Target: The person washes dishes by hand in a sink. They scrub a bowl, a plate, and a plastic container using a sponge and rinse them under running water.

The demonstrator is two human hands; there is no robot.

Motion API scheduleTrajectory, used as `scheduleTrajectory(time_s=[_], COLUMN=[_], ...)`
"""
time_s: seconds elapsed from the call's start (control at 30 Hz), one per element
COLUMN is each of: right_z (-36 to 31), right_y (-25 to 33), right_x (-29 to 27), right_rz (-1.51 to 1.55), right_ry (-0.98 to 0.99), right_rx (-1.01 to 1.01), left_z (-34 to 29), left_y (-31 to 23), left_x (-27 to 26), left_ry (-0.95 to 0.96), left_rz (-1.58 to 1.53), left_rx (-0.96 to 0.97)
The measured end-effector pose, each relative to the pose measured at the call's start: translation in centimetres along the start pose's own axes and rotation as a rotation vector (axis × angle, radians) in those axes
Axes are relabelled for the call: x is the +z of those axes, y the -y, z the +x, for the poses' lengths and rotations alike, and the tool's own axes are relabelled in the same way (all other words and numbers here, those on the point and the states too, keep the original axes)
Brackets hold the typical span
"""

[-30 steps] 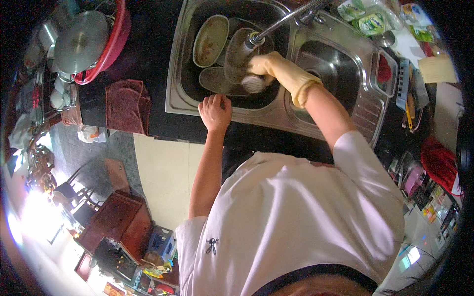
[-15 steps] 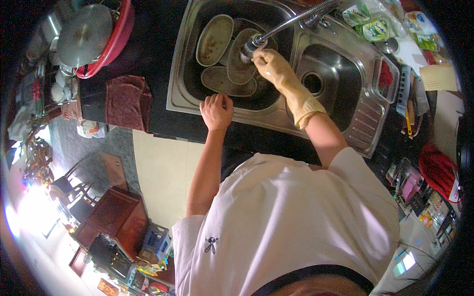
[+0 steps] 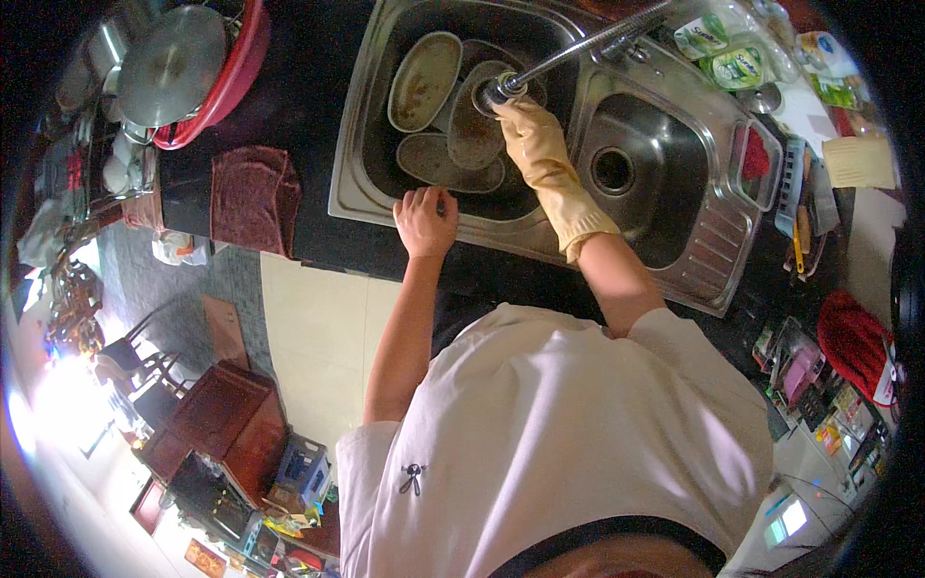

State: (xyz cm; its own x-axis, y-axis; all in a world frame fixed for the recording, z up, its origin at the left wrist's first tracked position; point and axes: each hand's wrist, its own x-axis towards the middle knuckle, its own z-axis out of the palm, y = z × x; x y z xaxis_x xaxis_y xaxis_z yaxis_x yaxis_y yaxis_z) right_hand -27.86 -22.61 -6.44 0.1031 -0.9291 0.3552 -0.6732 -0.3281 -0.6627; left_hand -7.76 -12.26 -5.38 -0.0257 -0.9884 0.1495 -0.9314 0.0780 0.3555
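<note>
My right hand, in a cream rubber glove, is at the end of the metal faucet, its fingers closed around the spray head. A round rim shows beside the fingertips; what it belongs to is hard to make out. Below lie several shallow oval dishes with brownish stains, some overlapping, in the left basin of the steel sink. My bare left hand rests at the sink's front rim, fingers curled over it, apart from the dishes.
The smaller right basin has a round drain and a ridged drainboard beside it. Green-labelled bottles and a clear tub with a red scrubber stand at right. A brown cloth and a red basin are at left.
My gloved right hand has turned, its wrist swinging left, and its fingers sit closer up against the spray head. My left hand stays at the rim. The view has shifted slightly.
</note>
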Motion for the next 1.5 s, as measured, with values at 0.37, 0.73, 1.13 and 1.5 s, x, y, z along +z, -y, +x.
scheduleTrajectory(time_s=[0.37, 0.73, 1.13, 1.5], right_z=[-0.5, -1.9, 3.5, 5.2], right_y=[-0.9, 0.1, -1.0, 0.6], right_x=[-0.1, -5.0, 0.2, 0.5], right_rz=[1.321, 1.266, -0.716, -0.187], right_ry=[0.256, 0.14, 1.104, 1.267], right_rx=[0.861, 0.967, 0.509, 0.72], left_z=[0.0, -0.1, 0.9, -0.7], left_y=[0.1, 0.1, -0.4, 1.0], left_x=[0.3, 0.2, 0.4, -0.2], left_ry=[-0.027, -0.009, -0.029, 0.048], left_rz=[-0.03, 0.004, -0.031, 0.008], left_rx=[-0.013, 0.014, 0.023, -0.037])
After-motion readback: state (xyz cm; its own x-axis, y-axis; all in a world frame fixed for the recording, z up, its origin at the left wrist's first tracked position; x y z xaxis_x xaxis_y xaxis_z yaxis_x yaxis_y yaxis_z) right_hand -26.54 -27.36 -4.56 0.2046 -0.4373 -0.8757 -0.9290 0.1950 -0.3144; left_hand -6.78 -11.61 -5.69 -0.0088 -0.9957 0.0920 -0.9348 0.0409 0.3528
